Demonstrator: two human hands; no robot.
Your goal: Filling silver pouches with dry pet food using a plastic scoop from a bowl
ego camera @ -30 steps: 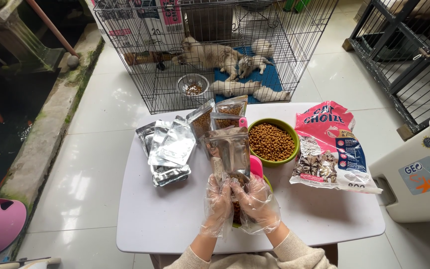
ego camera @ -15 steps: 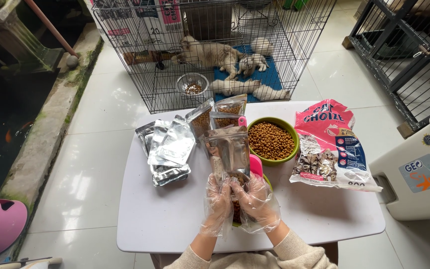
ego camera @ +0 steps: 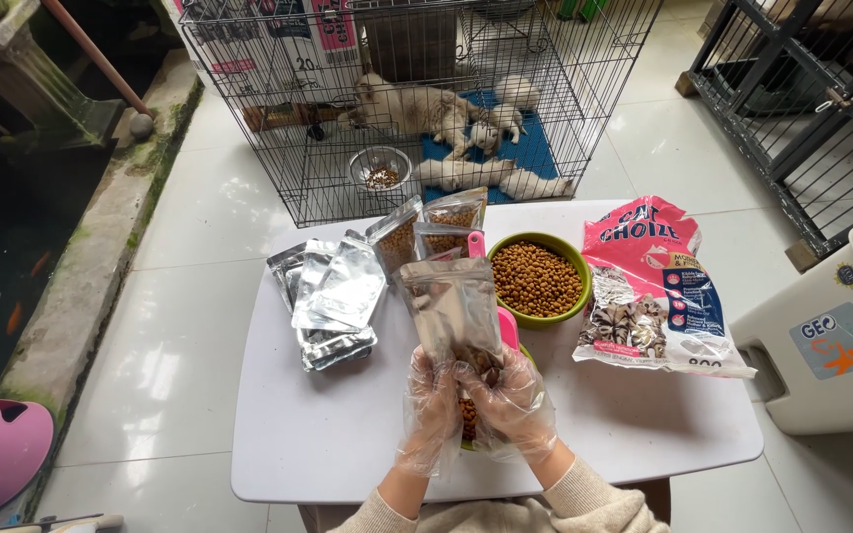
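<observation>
Gloved left hand [ego camera: 433, 407] and right hand [ego camera: 511, 403] grip crinkly silver pouch [ego camera: 453, 311].

Both hands, left hand [ego camera: 433, 410] and right hand [ego camera: 513, 403], wear loose, crinkled clear plastic gloves; cream knitted sleeves [ego camera: 584, 498] with ribbed cuffs cover the wrists

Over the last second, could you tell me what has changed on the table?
Nothing visibly changed. The left hand and right hand, both in clear gloves, still hold the clear pouch upright; the green bowl, pink bag and silver pouches lie as before.
</observation>
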